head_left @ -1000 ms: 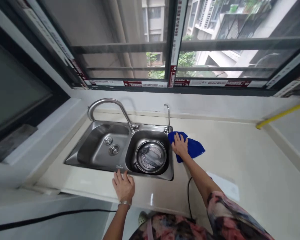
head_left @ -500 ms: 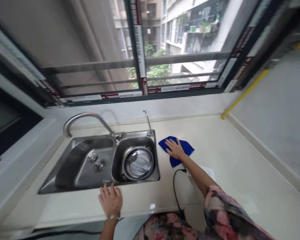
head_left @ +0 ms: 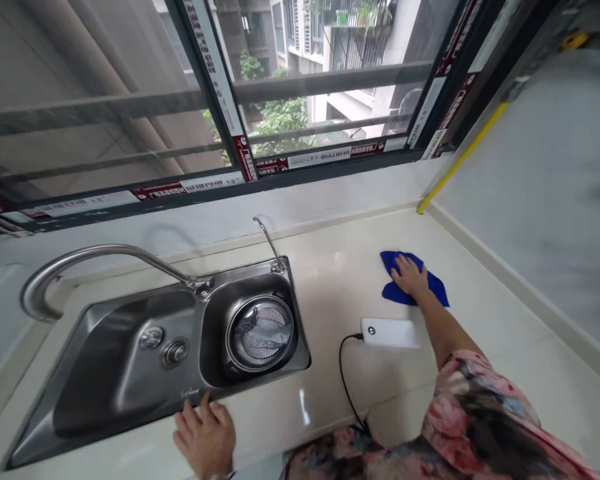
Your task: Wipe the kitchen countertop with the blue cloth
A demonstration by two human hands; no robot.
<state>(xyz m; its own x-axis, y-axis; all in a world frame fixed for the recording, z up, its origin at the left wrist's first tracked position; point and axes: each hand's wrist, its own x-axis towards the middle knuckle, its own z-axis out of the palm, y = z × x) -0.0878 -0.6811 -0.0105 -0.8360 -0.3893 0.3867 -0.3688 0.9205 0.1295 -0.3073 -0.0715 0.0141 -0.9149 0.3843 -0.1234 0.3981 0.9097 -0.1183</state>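
Note:
A blue cloth [head_left: 425, 287] lies spread on the pale countertop [head_left: 340, 287], right of the sink. My right hand [head_left: 411, 275] presses flat on top of it with the fingers spread, covering its middle. At the front rim of the steel double-bowl sink [head_left: 125, 393] rests my left hand [head_left: 207, 433], palm down and fingers apart, holding nothing. Inside the right bowl sits a round metal pan with a perforated strainer [head_left: 260, 333], and some clear, crumpled material lies in it.
A white power bank or similar flat device [head_left: 390, 333] with a black cable [head_left: 344, 373] lies between the sink and my right arm. A large curved faucet [head_left: 105, 252] and a thin small tap [head_left: 266, 235] rise behind the sink. A yellow pipe [head_left: 463, 159] stands in the right corner.
My right hand has slid the blue cloth to the right, away from the sink. The white device now shows fully. My left hand stays at the sink's front edge while the view has shifted right.

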